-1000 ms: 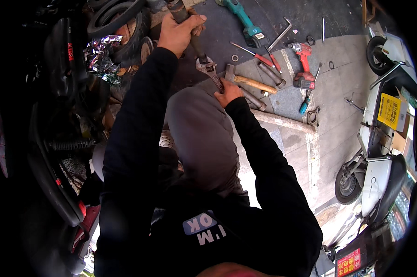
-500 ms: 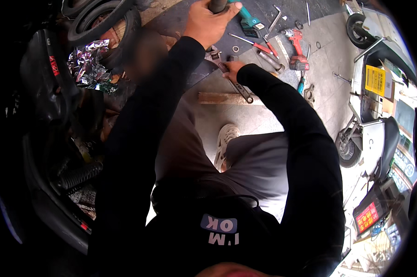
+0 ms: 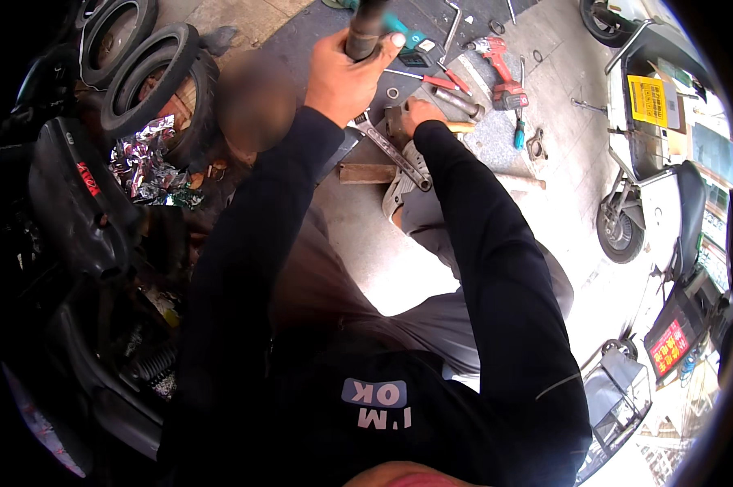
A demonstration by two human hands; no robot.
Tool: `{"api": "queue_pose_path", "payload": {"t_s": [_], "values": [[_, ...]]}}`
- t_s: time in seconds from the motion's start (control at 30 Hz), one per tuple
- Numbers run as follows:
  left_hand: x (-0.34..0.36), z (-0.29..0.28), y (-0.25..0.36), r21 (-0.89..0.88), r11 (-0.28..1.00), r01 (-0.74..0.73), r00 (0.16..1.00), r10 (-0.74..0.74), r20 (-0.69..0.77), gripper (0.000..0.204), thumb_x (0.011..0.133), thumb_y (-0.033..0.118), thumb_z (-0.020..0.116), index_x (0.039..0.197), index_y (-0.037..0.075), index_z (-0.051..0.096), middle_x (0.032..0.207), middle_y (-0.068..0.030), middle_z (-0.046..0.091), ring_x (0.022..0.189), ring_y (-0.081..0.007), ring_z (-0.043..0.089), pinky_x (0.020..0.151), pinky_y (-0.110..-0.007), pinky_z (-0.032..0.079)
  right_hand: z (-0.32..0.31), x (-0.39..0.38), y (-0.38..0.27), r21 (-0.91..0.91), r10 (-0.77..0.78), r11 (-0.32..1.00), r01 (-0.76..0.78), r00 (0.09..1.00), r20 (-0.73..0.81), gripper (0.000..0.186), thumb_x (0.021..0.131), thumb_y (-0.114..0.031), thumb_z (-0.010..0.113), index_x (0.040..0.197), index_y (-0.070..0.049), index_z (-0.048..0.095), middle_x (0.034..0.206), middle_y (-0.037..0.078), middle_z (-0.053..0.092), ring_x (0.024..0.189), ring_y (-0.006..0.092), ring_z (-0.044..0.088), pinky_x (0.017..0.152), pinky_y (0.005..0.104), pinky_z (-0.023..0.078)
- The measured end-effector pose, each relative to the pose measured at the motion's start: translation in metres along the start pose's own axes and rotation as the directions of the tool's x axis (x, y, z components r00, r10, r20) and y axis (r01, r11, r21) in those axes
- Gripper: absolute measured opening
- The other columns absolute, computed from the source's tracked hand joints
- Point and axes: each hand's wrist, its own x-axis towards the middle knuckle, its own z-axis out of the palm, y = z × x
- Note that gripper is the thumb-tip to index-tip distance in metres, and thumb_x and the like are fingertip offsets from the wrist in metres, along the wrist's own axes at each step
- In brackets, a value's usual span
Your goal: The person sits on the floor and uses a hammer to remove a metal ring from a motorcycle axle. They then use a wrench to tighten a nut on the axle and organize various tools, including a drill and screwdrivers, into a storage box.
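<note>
My left hand [image 3: 346, 77] is closed around a dark upright cylindrical tube [image 3: 365, 36], whose upper end blurs toward the top edge of the view. Below that wrist lies an adjustable wrench [image 3: 392, 151], its jaw end near my left sleeve and its handle slanting down toward my shoe. Whether the jaw grips anything is hidden. My right hand [image 3: 421, 114] is closed on a hammer, with the blocky metal head [image 3: 395, 125] left of the fingers and a pale wooden handle [image 3: 461, 127] showing to their right.
My shoe [image 3: 398, 193] rests by a wooden strip [image 3: 366, 174]. Farther right lie a red power drill [image 3: 500, 73], a metal tube [image 3: 457, 103], red-handled pliers [image 3: 456, 79] and a teal power tool [image 3: 407, 40]. Tyres [image 3: 151, 77] and crumpled foil [image 3: 151, 162] sit left; a scooter [image 3: 650, 105] stands right.
My foot has moved forward, up beside the wrench. The right hand now shows the hammer's handle as well as its head. My view has shifted a little; my left hand keeps its grip.
</note>
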Motion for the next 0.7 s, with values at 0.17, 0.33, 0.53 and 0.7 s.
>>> {"api": "queue_pose_path", "payload": {"t_s": [0.17,0.33,0.53,0.7], "values": [[-0.005,-0.025,0.000,-0.019,0.998,0.053,0.997,-0.054,-0.046,0.029,0.092,0.019,0.075,0.075,0.003,0.059,0.065,0.0004,0.055,0.061,-0.0088,0.054,0.067,-0.028,0.052,0.023,0.044,0.007,-0.180,-0.236,0.943,0.279,0.945,0.226,0.045,0.086,-0.031,0.066,0.128,-0.015,0.062,0.122,0.015,0.068,0.111,0.0357,0.065,0.093,0.0470,0.052],[-0.006,-0.027,-0.003,-0.007,0.997,0.078,0.995,-0.078,-0.060,0.029,0.093,0.018,0.074,0.074,0.003,0.057,0.064,0.0001,0.054,0.060,-0.0091,0.052,0.070,-0.029,0.052,0.077,0.088,0.059,-0.202,-0.204,0.938,0.283,0.919,0.338,0.050,0.085,-0.030,0.069,0.132,-0.015,0.059,0.127,0.018,0.064,0.118,0.0377,0.060,0.098,0.0456,0.049],[-0.006,-0.023,0.001,0.036,0.993,0.109,0.989,-0.105,-0.102,0.029,0.090,0.022,0.077,0.078,0.002,0.061,0.066,-0.0001,0.057,0.060,-0.0072,0.052,0.063,-0.026,0.048,-0.034,0.052,0.035,-0.109,-0.353,0.906,0.408,0.874,0.334,0.059,0.078,-0.035,0.079,0.125,-0.007,0.056,0.115,0.022,0.067,0.110,0.0399,0.064,0.090,0.0499,0.050],[-0.005,-0.009,0.004,-0.013,0.997,0.078,0.994,-0.078,-0.078,0.029,0.089,0.023,0.079,0.078,0.003,0.062,0.066,0.0004,0.059,0.059,-0.0065,0.051,0.055,-0.024,0.042,-0.091,0.005,0.025,0.381,0.085,0.919,-0.101,0.995,0.059,0.045,0.097,-0.048,0.056,0.119,-0.008,0.055,0.090,0.014,0.064,0.077,0.0281,0.063,0.064,0.0440,0.049]]}}
